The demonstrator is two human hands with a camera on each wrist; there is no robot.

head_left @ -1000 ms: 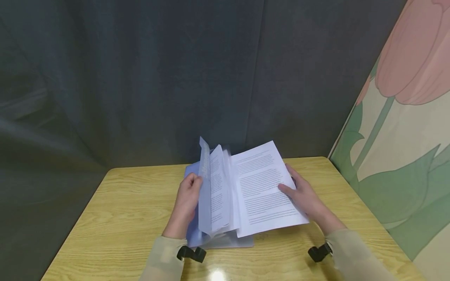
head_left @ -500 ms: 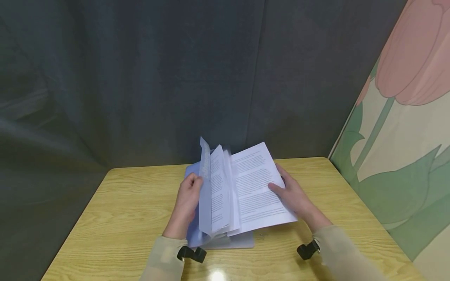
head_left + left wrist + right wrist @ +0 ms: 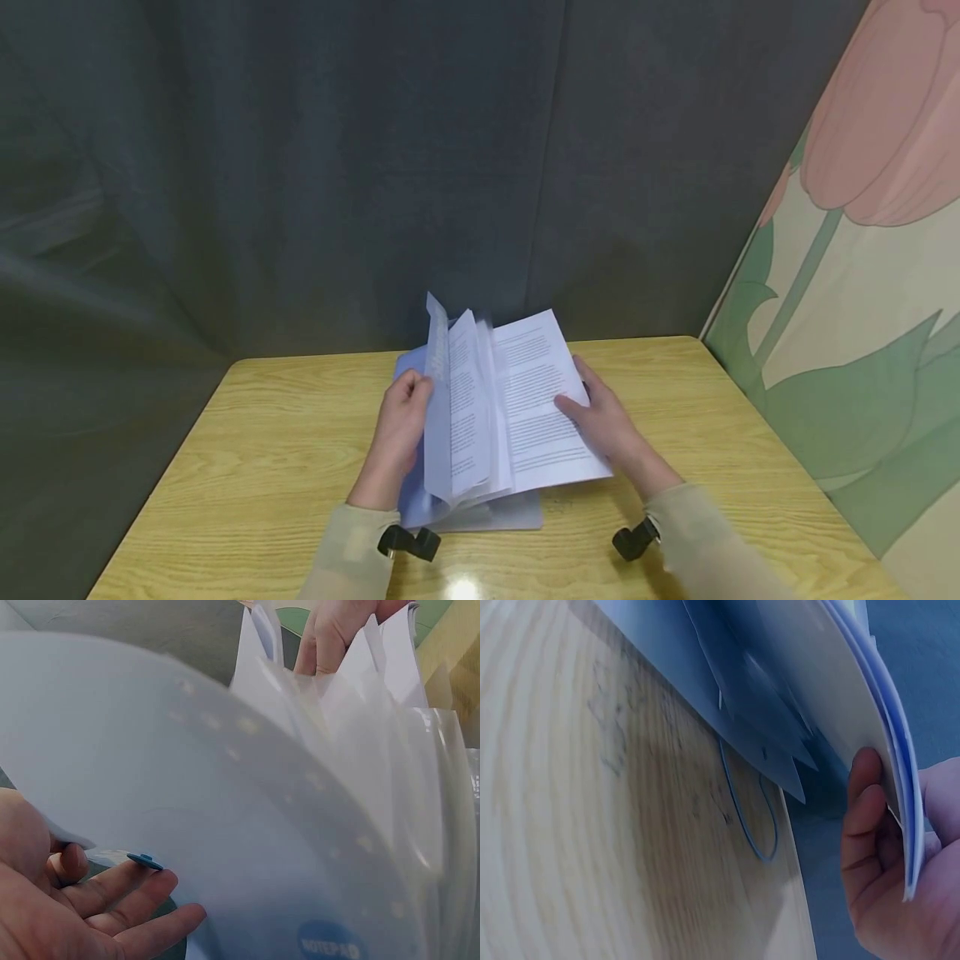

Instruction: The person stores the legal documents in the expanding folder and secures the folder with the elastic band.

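A translucent blue document folder (image 3: pixel 411 502) stands spread on the table, its clear pockets (image 3: pixel 427 817) fanned and holding printed pages. "NOTEPAD" shows on its cover in the left wrist view, near a small blue button (image 3: pixel 146 861) by the fingers. My left hand (image 3: pixel 396 429) grips the raised flap (image 3: pixel 437 417) at its left edge. A stack of printed sheets (image 3: pixel 536 367) is in my right hand (image 3: pixel 609 421), thumb on top and fingers beneath. The stack's left part is hidden by the pocket leaves. In the right wrist view those fingers (image 3: pixel 866 814) curl against the stack's underside.
The wooden table (image 3: pixel 277 450) extends around the folder. A thin blue cord (image 3: pixel 763 859) loops out beneath the folder over the table's edge. Behind hangs a dark curtain (image 3: pixel 375 167), and a wall with painted tulips (image 3: pixel 862 333) rises at the right.
My right hand has moved left with the printed sheets, and more of their left side is now behind the pocket leaves. The left hand and the folder have stayed in place.
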